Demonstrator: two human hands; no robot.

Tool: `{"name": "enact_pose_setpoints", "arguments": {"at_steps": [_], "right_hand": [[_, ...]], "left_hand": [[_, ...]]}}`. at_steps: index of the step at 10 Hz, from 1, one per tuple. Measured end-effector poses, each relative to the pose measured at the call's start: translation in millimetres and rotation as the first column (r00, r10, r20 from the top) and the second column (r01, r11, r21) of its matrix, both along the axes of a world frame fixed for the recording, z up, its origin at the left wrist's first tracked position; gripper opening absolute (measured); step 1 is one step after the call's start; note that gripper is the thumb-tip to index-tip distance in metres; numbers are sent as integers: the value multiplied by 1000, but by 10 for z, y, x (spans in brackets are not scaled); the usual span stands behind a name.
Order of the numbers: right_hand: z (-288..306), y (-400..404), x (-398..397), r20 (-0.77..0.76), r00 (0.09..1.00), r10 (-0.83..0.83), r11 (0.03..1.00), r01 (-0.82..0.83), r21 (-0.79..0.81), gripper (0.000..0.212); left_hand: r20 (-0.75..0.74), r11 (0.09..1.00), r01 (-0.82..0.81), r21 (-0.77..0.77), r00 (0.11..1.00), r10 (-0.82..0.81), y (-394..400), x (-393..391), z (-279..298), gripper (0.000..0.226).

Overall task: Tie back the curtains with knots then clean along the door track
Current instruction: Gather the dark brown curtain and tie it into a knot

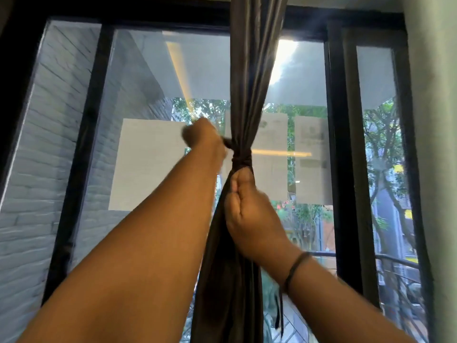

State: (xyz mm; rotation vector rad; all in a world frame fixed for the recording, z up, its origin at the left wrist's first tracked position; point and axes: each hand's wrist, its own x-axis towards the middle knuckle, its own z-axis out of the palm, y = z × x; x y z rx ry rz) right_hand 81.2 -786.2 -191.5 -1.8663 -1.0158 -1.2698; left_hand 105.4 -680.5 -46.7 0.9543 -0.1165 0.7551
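A dark brown curtain (249, 78) hangs in front of a large window, gathered into one bundle. A tie band (241, 154) of the same dark cloth is wrapped round it at mid height. My left hand (204, 138) is raised to the left of the bundle and pinches the loose end of the tie band, pulled out sideways. My right hand (249, 209) grips the gathered curtain just below the band, thumb side up. A thin dark cord bracelet sits on my right wrist.
The window's black frame (337, 144) has uprights left and right of the curtain. Pale paper sheets (148, 164) are stuck on the glass. A grey brick wall (32, 169) lies at left, a white wall (435, 120) at right. Trees and a railing show outside.
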Motion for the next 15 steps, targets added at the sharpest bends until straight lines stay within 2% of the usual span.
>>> {"name": "enact_pose_setpoints", "arguments": {"at_steps": [1, 2, 3, 4, 5, 6, 7, 8, 9, 10, 11, 12, 13, 14, 15], "right_hand": [[-116, -166, -19, -41, 999, 14, 992, -9, 125, 3], [109, -347, 89, -105, 994, -26, 983, 45, 180, 12], [191, -291, 93, -38, 988, -147, 989, 146, -19, 12], [200, -192, 78, -20, 985, -169, 981, 167, -96, 18], [250, -102, 82, -55, 990, -131, 991, 131, 0, 19], [220, -32, 125, -8, 992, -124, 983, 124, 135, 15], [183, 16, 181, 0, 993, -120, 959, 116, 260, 18], [167, -27, 259, -136, 979, -155, 915, 194, 354, 16], [90, -61, 289, -235, 927, -293, 888, 355, 293, 23], [30, -6, 269, -170, 924, -342, 901, 374, 219, 29], [27, -25, 297, -158, 931, -328, 914, 355, 196, 29], [-111, -136, 387, -142, 929, -343, 918, 363, 158, 26], [-350, -268, 431, -116, 939, -325, 936, 336, 100, 38], [-556, -395, 410, -161, 985, -65, 932, 117, 342, 37], [-669, -536, 533, -421, 906, 45, 849, 187, 494, 16]], "left_hand": [[-203, 719, -416, 557, 771, 603, 545, -168, 368, 31], [422, 964, 139, -225, 906, -32, 594, -578, 482, 33], [369, 976, -44, 211, 929, -38, 523, -693, 486, 30], [198, 751, -147, 644, 980, 22, 283, -625, 184, 35], [124, 359, -211, 909, 960, 250, 33, -434, -201, 45], [303, 198, -381, 903, 892, 334, -65, -232, -389, 34], [462, 148, -551, 821, 794, 395, -82, -160, -395, 24], [532, 163, -636, 754, 738, 415, -128, -81, -420, 29], [537, 230, -663, 712, 726, 429, -213, 50, -467, 28], [504, 372, -665, 647, 739, 447, -322, 161, -565, 25], [412, 594, -557, 580, 830, 376, -375, 245, -623, 24], [285, 773, -265, 577, 952, 115, -365, 270, -763, 20], [153, 726, -70, 685, 987, -49, -302, 274, -1094, 14], [-47, 681, 132, 720, 989, -141, -215, 311, -1433, 30], [-165, 691, 247, 680, 969, -185, -198, 295, -1652, 31]]}}
